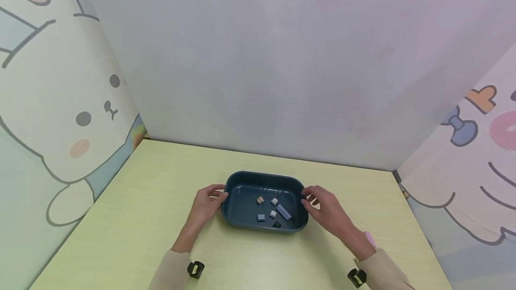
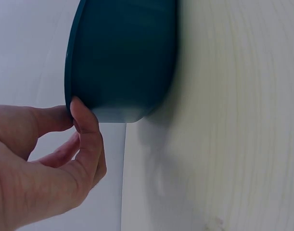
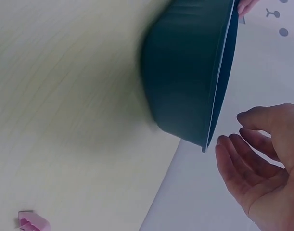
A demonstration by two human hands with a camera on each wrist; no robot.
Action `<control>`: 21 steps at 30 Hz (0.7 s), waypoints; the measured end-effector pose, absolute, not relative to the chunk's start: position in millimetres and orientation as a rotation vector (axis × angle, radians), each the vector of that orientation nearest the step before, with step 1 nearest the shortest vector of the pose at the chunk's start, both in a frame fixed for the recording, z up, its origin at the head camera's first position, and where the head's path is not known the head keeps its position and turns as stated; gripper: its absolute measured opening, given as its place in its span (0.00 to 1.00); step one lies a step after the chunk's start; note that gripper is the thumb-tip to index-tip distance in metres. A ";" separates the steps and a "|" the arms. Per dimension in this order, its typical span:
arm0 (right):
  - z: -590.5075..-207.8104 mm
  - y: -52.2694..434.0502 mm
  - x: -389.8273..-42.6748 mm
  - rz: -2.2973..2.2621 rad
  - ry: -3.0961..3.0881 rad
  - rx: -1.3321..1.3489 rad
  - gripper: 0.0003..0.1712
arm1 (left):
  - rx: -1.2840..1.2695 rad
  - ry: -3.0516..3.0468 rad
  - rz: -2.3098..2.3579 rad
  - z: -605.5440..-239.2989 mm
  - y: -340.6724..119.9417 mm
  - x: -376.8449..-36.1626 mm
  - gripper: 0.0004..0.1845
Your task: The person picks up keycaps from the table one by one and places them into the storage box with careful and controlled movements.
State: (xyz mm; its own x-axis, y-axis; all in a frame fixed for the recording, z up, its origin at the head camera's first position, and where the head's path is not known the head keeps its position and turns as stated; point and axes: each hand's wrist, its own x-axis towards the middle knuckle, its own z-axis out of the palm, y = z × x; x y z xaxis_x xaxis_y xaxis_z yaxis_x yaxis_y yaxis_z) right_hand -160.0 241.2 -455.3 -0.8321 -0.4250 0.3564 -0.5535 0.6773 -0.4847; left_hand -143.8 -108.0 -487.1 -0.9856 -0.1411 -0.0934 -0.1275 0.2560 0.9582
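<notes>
A dark teal basin (image 1: 242,226) with rounded corners is at the middle of the table. Inside lie several small pieces: a tan cube (image 1: 260,200), white cubes (image 1: 274,201), a light blue block (image 1: 261,218), a lavender bar (image 1: 284,212) and a black piece (image 1: 277,224). My left hand (image 1: 206,205) pinches the basin's left rim between thumb and fingers, as the left wrist view shows. At the right end, my right hand (image 1: 326,209) is close to the rim with loosely bent fingers; the right wrist view shows a gap between its fingertips (image 3: 223,140) and the basin.
A pink object (image 3: 33,221) lies on the pale yellow table (image 1: 161,182), beside my right wrist. Behind the table's far edge stands a plain pale wall (image 1: 262,79). Cartoon-printed panels (image 1: 80,93) flank both sides.
</notes>
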 end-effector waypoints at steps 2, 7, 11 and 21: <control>-456.2 245.0 -157.8 0.872 -2.666 0.790 0.14 | 0.268 -2.482 -1.890 -487.4 -107.9 -143.8 0.16; -456.2 252.7 -151.8 0.851 -2.625 0.789 0.14 | 0.266 -2.484 -1.893 -487.9 -108.3 -144.0 0.16; -457.0 259.6 -148.2 0.830 -2.578 0.792 0.16 | 0.261 -2.470 -1.909 -488.0 -108.6 -143.8 0.17; -459.2 276.2 -136.9 0.814 -2.581 0.729 0.17 | 0.248 -2.463 -1.920 -489.0 -108.8 -144.1 0.16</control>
